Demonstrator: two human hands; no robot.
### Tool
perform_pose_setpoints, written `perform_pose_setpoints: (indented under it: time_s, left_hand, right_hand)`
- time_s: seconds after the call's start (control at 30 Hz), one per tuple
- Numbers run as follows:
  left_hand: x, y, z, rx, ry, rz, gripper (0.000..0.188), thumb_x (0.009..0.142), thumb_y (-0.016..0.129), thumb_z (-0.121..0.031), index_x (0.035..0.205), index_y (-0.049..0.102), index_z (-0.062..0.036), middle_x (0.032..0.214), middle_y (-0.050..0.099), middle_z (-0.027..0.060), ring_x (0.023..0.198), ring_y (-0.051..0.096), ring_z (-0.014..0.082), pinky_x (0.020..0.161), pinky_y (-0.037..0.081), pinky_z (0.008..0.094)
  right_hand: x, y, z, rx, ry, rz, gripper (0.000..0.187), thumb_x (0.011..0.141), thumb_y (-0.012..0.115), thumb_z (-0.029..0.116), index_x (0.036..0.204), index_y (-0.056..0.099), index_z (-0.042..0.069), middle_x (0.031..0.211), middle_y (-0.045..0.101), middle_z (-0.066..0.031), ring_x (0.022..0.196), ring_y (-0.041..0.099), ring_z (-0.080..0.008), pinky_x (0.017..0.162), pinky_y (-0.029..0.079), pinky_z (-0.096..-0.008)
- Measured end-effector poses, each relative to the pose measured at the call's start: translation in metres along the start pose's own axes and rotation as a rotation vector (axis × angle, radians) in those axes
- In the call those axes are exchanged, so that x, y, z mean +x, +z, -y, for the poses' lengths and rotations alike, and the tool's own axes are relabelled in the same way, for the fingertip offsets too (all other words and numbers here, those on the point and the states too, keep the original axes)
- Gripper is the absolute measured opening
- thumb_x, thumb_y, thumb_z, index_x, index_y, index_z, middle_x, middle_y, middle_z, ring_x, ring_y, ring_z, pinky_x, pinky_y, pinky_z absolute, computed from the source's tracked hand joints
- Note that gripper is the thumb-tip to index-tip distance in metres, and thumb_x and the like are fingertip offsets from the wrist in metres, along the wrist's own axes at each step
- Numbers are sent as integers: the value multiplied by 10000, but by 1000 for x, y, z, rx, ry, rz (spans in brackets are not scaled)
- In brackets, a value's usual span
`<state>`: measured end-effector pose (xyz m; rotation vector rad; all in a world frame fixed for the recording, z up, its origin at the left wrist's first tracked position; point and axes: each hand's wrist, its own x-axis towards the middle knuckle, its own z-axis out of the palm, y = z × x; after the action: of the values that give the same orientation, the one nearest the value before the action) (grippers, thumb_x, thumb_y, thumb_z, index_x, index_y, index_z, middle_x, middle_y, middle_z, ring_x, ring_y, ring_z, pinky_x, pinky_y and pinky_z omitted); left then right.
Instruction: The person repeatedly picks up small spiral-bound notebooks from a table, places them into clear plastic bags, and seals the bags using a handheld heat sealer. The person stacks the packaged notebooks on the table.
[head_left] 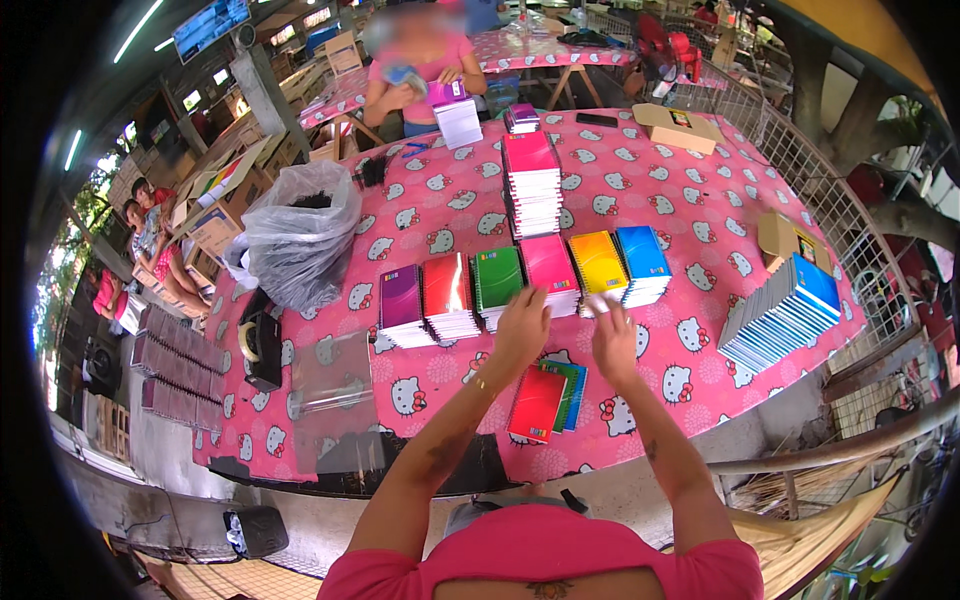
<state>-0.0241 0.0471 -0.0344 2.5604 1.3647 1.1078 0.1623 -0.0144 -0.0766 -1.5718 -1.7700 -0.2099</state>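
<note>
A row of spiral notebook stacks runs across the table: purple (399, 290), red (446, 285), green (497, 275), pink (549, 262), yellow (597, 256) and blue (643, 252). At the pink stack's near left edge, my left hand (523, 325) has its fingers bent onto the top notebook. My right hand (613, 335) reaches to the near edge of the yellow stack, fingertips closed on its top notebook; something white shows at these fingertips. Between my forearms lies a small fanned pile, a red notebook (537, 402) on top of green and blue ones.
Behind the row rises a tall pink notebook stack (533, 180). A leaning blue-topped stack (785, 315) stands right. To the left are a plastic bag (300, 235), a tape dispenser (260, 345) and clear plastic sheets (335, 390). Across the table a person holds notebooks near a purple stack (458, 122).
</note>
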Motion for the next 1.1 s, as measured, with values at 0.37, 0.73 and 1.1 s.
perform_pose_setpoints:
  time_s: [0.37,0.73,1.1]
  left_hand:
    - [-35,-102,5,-278,-139,-234,361,853,542,95,1175,649,-30,1076,693,148,980,669,349,856,551,447]
    - [-122,-54,54,12,-23,162,591,868,615,-83,1430,439,-29,1501,433,151,1434,357,308,1170,223,578]
    - [-49,-113,55,34,37,-266,306,853,607,-6,1150,647,-68,1134,696,117,1011,671,314,1014,461,511]
  right_hand:
    - [-40,-23,-23,909,232,154,332,768,552,-144,1028,664,29,1131,679,-163,1117,631,-348,995,475,-420]
    - [35,-6,-66,-389,42,-92,612,803,562,5,1400,510,130,1461,452,-112,1333,449,-334,1030,398,-544]
    - [-49,-13,-9,939,156,119,436,742,499,-222,1044,662,45,1146,656,-123,1113,616,-283,980,468,-356]
